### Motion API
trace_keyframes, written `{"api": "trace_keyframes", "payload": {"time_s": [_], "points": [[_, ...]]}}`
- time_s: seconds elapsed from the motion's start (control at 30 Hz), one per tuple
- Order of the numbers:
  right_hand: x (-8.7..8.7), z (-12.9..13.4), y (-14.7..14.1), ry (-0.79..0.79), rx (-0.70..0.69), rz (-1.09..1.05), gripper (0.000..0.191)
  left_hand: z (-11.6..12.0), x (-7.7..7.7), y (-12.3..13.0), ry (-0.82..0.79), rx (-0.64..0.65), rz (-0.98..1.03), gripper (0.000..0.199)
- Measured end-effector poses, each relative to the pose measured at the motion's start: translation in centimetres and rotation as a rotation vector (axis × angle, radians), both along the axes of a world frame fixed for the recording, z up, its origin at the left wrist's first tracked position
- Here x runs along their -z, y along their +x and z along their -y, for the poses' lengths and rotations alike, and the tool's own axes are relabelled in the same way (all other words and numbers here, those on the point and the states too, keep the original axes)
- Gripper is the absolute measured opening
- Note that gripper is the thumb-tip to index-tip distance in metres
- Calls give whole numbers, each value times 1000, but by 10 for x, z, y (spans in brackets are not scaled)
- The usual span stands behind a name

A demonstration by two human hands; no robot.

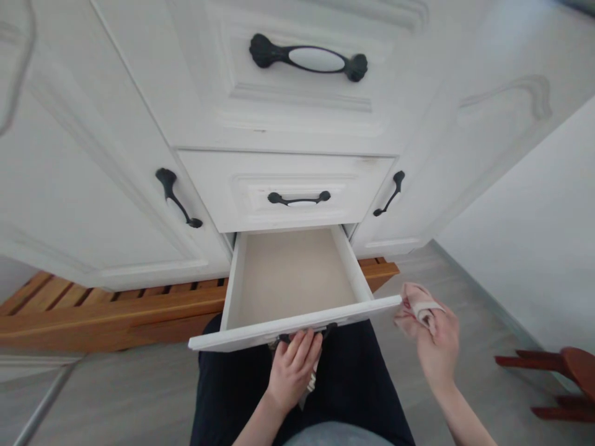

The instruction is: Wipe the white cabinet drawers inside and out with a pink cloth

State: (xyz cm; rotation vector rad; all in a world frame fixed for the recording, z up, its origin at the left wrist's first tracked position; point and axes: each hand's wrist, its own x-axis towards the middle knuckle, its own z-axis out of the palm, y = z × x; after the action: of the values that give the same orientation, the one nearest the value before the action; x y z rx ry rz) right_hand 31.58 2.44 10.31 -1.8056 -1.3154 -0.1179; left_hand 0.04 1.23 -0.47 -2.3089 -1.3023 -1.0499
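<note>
Steadying the pulled-out drawer (353,313), seemingly: the left grip (295,368) curls over its black handle (331,329), the right grip (439,344) clutches a pink cloth (415,310) (a next wipe calls for stillness).

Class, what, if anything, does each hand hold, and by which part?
Right hand: the pink cloth, by a bunched part. Left hand: over the middle of the handle on the open drawer; its hold is unclear.
</note>
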Motion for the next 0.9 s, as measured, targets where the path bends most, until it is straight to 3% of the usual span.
{"api": "trace_keyframes", "payload": {"time_s": [0.13, 0.3, 0.47, 0.7, 0.9], "points": [[-13, 3, -26, 74, -37, 73, 29, -15, -9, -3, -7, -19, -71, 42], [-25, -9, -47, 74, -54, -108, 35, -53, -21, -2, -86, -117, -150, 60], [-18, -14, -52, -6, -126, -222, 37, -95, -30, -4, -165, -174, -247, 75], [-10, -27, -73, -20, -193, -270, 36, -152, -48, -9, -268, -178, -269, 80], [-10, -39, -87, -31, -331, -254, 32, -179, -47, -11, -303, -156, -243, 87]]}}
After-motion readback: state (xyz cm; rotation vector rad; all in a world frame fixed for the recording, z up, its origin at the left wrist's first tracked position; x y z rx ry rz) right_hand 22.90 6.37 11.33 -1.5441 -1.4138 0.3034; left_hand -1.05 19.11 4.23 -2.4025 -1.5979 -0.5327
